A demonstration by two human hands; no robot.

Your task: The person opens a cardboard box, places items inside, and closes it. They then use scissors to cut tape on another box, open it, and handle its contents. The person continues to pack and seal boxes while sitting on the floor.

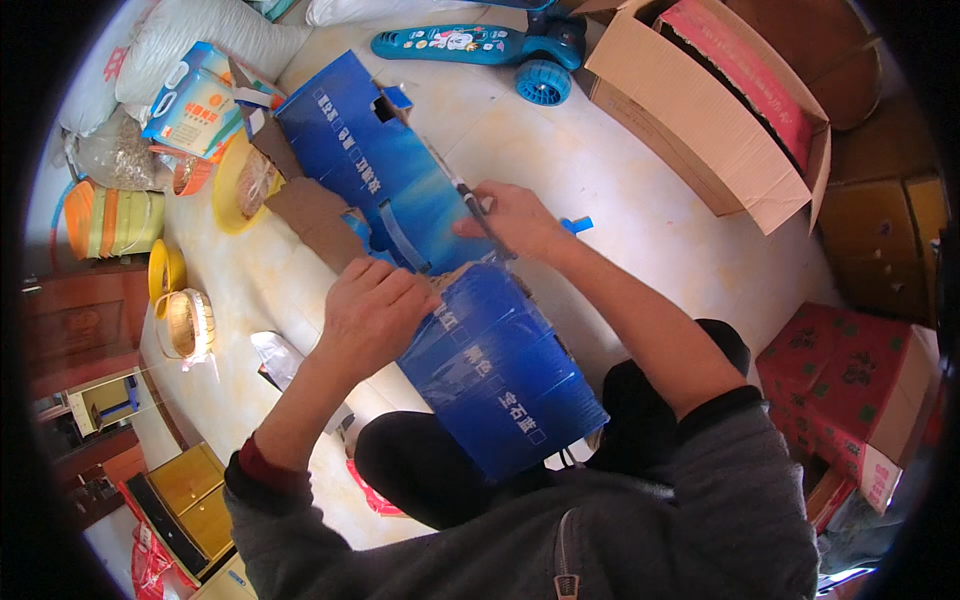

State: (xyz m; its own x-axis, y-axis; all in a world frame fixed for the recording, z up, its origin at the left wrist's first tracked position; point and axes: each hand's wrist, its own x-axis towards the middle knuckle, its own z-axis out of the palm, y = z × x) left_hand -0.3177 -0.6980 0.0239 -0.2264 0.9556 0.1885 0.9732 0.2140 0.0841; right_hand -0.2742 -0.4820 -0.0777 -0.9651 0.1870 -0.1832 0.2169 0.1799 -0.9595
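Observation:
A long blue printed cardboard box [495, 367] lies opened out across my knees and away from me, with torn brown edges and a plastic carry handle [405, 236] on its far panel. My left hand [379, 315] grips the box's torn edge near the middle, fingers curled over it. On the right, my right hand [510, 221] holds a slim dark tool [476, 206], its kind unclear, along the box's right edge. Part of the tool is hidden by my fingers. A brown cardboard flap [315, 221] sticks out at the left of the box.
An open brown carton [675, 142] stands at the upper right, a red patterned box [840, 382] at the right. Beyond the blue box is a blue kick scooter [457, 45]. Yellow basins [225, 187], a small basket [190, 322] and sacks [202, 45] stand at the left. A blue scrap [577, 224] lies on the floor.

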